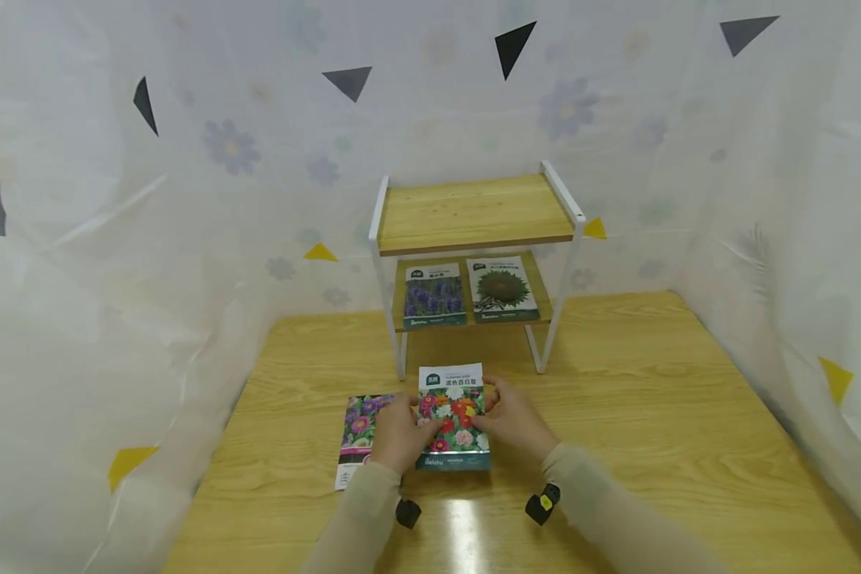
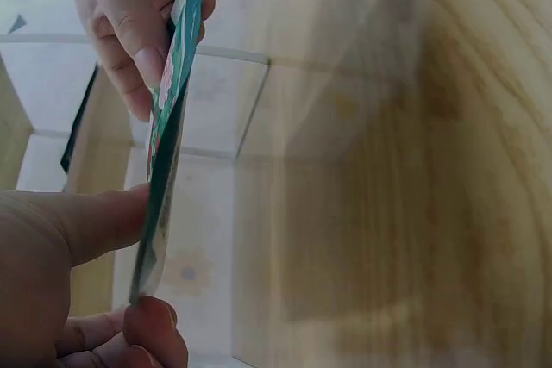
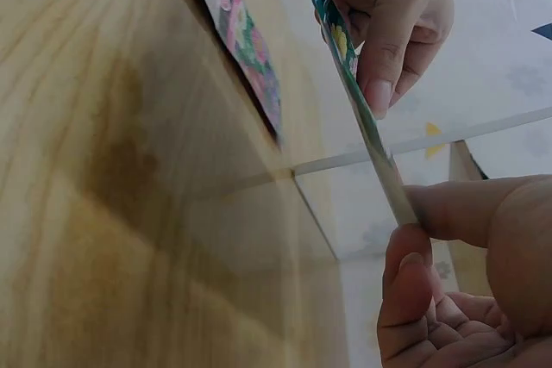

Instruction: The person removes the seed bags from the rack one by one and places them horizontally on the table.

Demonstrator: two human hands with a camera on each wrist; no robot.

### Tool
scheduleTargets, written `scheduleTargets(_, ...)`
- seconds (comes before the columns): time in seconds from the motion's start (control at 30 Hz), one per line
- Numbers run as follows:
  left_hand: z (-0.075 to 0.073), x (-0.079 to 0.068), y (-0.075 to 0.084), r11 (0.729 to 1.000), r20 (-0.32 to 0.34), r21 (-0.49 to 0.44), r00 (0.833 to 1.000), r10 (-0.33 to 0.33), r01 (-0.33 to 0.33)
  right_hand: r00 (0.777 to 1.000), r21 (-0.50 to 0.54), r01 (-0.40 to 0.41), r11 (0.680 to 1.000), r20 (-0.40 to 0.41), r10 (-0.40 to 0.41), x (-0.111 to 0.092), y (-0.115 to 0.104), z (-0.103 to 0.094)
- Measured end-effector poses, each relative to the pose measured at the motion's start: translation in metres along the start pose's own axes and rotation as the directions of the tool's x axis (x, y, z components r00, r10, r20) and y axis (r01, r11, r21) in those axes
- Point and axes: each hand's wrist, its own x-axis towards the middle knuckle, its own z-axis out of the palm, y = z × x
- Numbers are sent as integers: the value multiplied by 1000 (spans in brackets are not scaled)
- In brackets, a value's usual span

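Pale sheeting (image 1: pixel 430 127) printed with flowers hangs behind a wooden desk (image 1: pixel 689 414), and a white-framed rack (image 1: pixel 473 211) stands near its far edge. On the rack's lower shelf (image 1: pixel 538 291), a purple-flower packet (image 1: pixel 434 296) lies toward the left edge and a packet with one big green flower head (image 1: pixel 502 288) toward the right. Between the desk's left and right edges, nearer the person, a mixed-flower packet (image 1: pixel 454 413) is held up off the wood, the left hand (image 1: pixel 398 437) pinching one long side and the right hand (image 1: pixel 514 418) the other, thumbs on the printed face. Another packet (image 1: pixel 361 422) lies on the desk toward its left edge, partly hidden by the left hand. To hold well here, pinch lightly at matching heights: so thin a packet would probably bow or crease if squeezed inward, while a slight outward pull should hold it flat. The left hand also needs clearance, or it may drag the lying packet.
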Motion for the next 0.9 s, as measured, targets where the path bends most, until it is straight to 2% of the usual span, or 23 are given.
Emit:
scheduleTargets(0.37, 9, -6, -17, 991, 58, 98, 994, -95, 89, 998, -72, 4, 997, 60, 0, 2, 9, 18)
scheduleTargets(0.5, 15, -6, -23, 983, 44, 163, 995, -92, 84, 996, -87, -14, 996, 85, 21, 2, 12, 23)
scheduleTargets(0.67, 19, -5, -27, 981, 21, 180, 997, -79, 74, 995, -119, -23, 993, 89, 34, 3, 17, 28)
scheduleTargets(0.9, 21, -3, -29, 974, 25, 214, 997, -79, 72, 995, -142, -8, 990, 96, 22, 6, 24, 34)
